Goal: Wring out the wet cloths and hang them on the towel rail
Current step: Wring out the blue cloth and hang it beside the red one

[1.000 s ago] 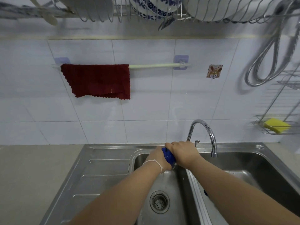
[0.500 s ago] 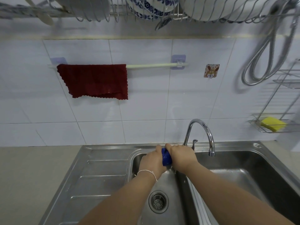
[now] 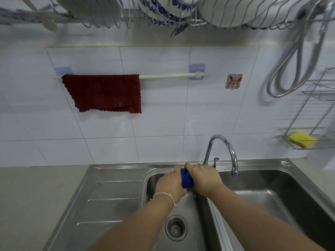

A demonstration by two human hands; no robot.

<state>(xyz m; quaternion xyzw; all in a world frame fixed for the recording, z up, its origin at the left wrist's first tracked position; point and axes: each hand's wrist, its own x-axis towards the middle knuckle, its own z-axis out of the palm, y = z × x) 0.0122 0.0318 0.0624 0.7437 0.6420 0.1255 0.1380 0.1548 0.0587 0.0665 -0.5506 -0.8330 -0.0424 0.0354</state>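
Note:
A rolled-up blue cloth (image 3: 186, 178) is squeezed between my two hands above the left sink basin (image 3: 188, 211). My left hand (image 3: 170, 185) grips its left end and my right hand (image 3: 204, 179) grips its right end; only a short middle piece of the cloth shows. On the tiled wall above, a pale towel rail (image 3: 166, 76) carries a dark red cloth (image 3: 103, 93) draped over its left half, while the rail's right half is bare.
A chrome tap (image 3: 223, 149) arches over the sinks just right of my hands. The right basin (image 3: 272, 196) and a ribbed draining board (image 3: 108, 200) flank the left basin. A dish rack (image 3: 163, 13) hangs overhead. A yellow sponge (image 3: 301, 139) lies in a wire shelf.
My hands have turned against each other on the blue cloth, so more of it shows between them. They sit slightly further left and higher in view.

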